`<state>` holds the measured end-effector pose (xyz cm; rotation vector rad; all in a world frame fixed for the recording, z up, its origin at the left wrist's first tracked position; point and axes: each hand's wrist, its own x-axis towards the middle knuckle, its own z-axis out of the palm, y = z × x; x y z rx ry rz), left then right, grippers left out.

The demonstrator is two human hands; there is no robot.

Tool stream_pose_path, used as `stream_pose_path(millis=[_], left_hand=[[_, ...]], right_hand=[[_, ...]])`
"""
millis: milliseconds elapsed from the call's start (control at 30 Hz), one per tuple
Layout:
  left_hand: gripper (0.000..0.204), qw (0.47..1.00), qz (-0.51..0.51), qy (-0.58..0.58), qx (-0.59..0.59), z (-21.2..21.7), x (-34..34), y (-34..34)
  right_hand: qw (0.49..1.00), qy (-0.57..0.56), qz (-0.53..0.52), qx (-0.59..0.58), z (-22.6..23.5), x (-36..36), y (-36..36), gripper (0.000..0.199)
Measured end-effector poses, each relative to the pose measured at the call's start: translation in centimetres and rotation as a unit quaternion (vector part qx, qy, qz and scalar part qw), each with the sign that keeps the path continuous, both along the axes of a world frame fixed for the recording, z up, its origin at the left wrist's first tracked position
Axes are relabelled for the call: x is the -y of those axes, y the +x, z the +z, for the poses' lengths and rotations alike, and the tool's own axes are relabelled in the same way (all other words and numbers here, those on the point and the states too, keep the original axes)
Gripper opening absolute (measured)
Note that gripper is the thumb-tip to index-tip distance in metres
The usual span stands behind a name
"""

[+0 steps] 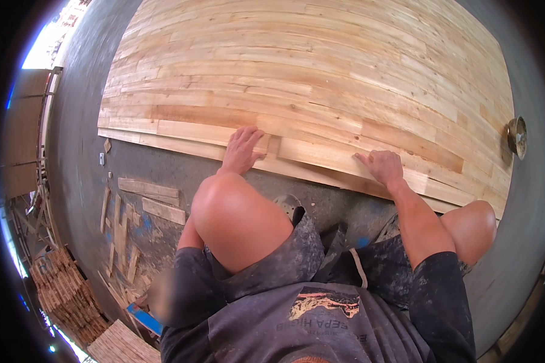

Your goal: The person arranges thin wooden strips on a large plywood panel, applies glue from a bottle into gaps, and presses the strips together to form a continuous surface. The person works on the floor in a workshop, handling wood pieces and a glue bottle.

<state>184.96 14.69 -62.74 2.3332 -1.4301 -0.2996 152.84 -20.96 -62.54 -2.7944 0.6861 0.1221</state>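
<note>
A wide panel of pale wooden strips (297,66) lies in front of me, the strips running side by side in long rows. Along its near edge, my left hand (243,150) rests with its fingers spread on the end of one strip (188,130). Just right of that hand is a toothed joint end. My right hand (383,166) is closed, thumb pointing left, on a second wooden strip (327,158), whose left end sits slightly raised beside the joint. Its fingertips are partly hidden. Another strip (309,172) runs below these along the edge.
A metal bowl (517,138) stands at the panel's right edge. Loose wood offcuts (122,233) lie on the grey floor at left, with stacked wood pieces (66,290) farther toward the lower left. My bent knees (230,209) are close to the panel's near edge.
</note>
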Motion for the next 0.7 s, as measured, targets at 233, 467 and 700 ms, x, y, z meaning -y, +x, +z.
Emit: stream_pose_path(millis=[233,467,700], left_hand=[[0.071,1.000,0.018,0.001,0.002,0.1,0.0,-0.7],[0.077,0.998,-0.040,0.055,-0.010,2.2,1.0,0.0],[0.081,0.997,-0.005,0.044,-0.057,15.8,-2.9,2.5]], right_hand=[[0.999,0.038,-0.002,0.006,-0.3,-2.2,2.5,0.080],[0.996,0.063,-0.027,-0.052,-0.8,0.1,0.2,0.075],[0.935,-0.067,0.066,0.342,4.0,-4.6,8.5,0.037]])
